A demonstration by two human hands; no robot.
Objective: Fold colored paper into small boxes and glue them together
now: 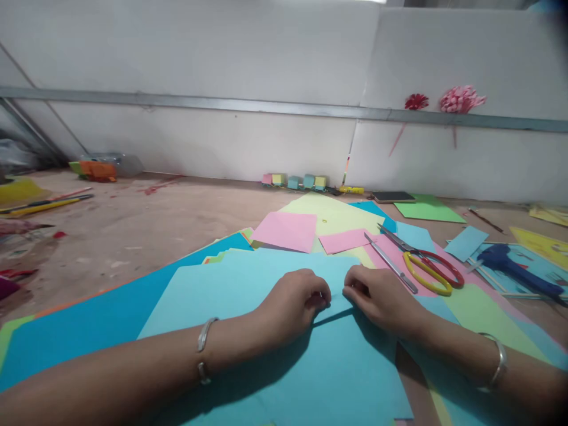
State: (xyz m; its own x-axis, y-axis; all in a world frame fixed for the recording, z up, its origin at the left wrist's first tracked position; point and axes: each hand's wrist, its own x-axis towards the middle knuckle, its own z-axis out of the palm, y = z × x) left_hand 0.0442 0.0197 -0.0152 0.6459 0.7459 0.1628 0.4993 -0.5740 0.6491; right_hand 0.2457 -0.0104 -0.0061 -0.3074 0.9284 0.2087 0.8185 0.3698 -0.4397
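My left hand [295, 302] and my right hand [381, 296] are close together above light blue paper sheets [213, 290], each with thumb and fingers pinched. Between them stretches what looks like a narrow light blue paper strip [338, 300], hard to tell from the sheet below; a thin dark shadow falls under it. To the right of my right hand lie a slim silver craft knife [390, 263] and scissors [428, 266] with one red and one yellow handle loop. Pink paper pieces [286, 231] are just beyond my fingers.
Darker blue sheets [89, 331] spread at left. A dark blue tool, possibly a glue gun [519, 269], lies at right beside a light blue slip [467, 242]. Small paper blocks [293, 182] line the wall. Paper flowers [461, 99] hang behind the rail [248, 105]. Pencils [48, 204] lie far left.
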